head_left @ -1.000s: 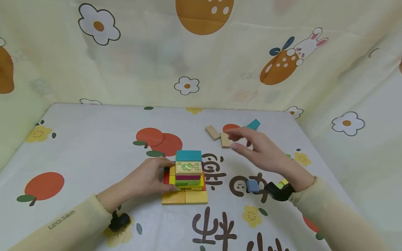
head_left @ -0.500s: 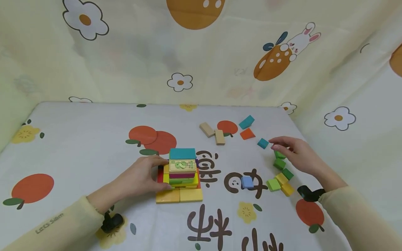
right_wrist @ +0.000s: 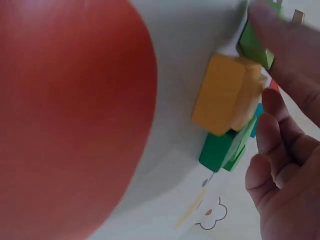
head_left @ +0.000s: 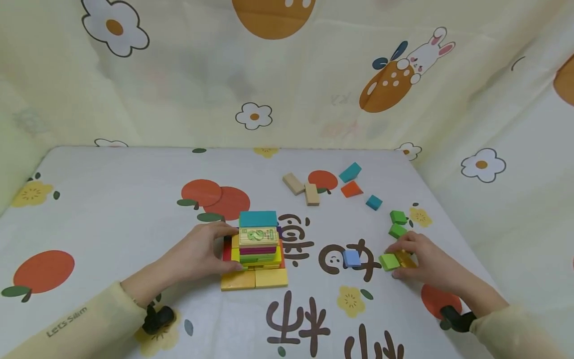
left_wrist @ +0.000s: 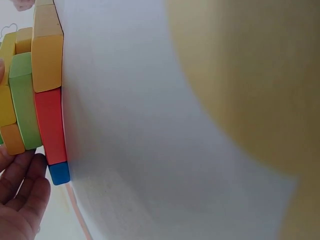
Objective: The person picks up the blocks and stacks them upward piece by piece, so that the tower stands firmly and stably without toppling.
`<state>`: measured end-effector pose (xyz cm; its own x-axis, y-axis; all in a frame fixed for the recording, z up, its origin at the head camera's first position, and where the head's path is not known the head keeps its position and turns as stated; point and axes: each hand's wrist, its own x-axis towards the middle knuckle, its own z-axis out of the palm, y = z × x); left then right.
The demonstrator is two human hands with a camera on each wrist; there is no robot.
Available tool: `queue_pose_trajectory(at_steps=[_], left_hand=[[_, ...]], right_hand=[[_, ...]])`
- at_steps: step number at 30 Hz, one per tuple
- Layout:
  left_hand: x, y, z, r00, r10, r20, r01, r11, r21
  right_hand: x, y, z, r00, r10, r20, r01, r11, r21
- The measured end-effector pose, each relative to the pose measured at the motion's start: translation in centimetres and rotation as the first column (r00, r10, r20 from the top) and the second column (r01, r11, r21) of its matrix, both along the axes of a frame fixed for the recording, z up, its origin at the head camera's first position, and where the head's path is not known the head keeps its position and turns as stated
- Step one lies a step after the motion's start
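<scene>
My left hand (head_left: 202, 252) holds the sides of a stack of coloured wooden blocks (head_left: 258, 238), thumb in front and fingers behind. On top of the stack lies a pale printed block, with a teal block (head_left: 258, 218) behind it. In the left wrist view, fingertips (left_wrist: 37, 172) lie by the light green block (left_wrist: 26, 102) and the red block (left_wrist: 50, 125). My right hand (head_left: 428, 262) is low at the right, thumb and fingers spread about a light green block (head_left: 389, 262) on the table. A yellow block (right_wrist: 220, 95) sits just beside it, partly under the hand.
Two green blocks (head_left: 397, 224) lie behind the right hand. A blue block (head_left: 352, 259) rests between the stack and that hand. Farther back are plain wood blocks (head_left: 312, 194), an orange block (head_left: 352, 189) and teal blocks (head_left: 350, 172). A printed cloth curtain (head_left: 188, 80) hangs behind the table.
My right hand has moved from above the plain blocks, rightward and then toward me, down to the light green and yellow blocks. The left hand stays at the stack. The view has shifted slightly.
</scene>
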<state>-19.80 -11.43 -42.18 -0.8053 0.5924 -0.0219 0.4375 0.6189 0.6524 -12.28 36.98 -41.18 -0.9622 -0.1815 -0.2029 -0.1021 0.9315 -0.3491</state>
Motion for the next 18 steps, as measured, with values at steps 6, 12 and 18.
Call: queue_pose_trajectory(at_steps=[6,12,18], left_hand=[[0.0,-0.1,0.2,1.000,0.003,0.003,-0.003,1.000,-0.002],[0.0,-0.3,0.1,1.000,0.010,0.004,-0.010,1.000,0.005],[-0.1,-0.1,-0.1,1.000,-0.003,-0.007,0.003,1.000,0.015]], right_hand=[[-1.0,-1.9,1.5,0.997,0.052,-0.059,-0.051,0.999,0.019],[-3.5,-7.4,5.4,0.957,0.190,-0.219,-0.200,0.980,-0.023],[-6.1,-13.8,8.0,0.897,0.313,-0.312,-0.349,0.935,-0.067]])
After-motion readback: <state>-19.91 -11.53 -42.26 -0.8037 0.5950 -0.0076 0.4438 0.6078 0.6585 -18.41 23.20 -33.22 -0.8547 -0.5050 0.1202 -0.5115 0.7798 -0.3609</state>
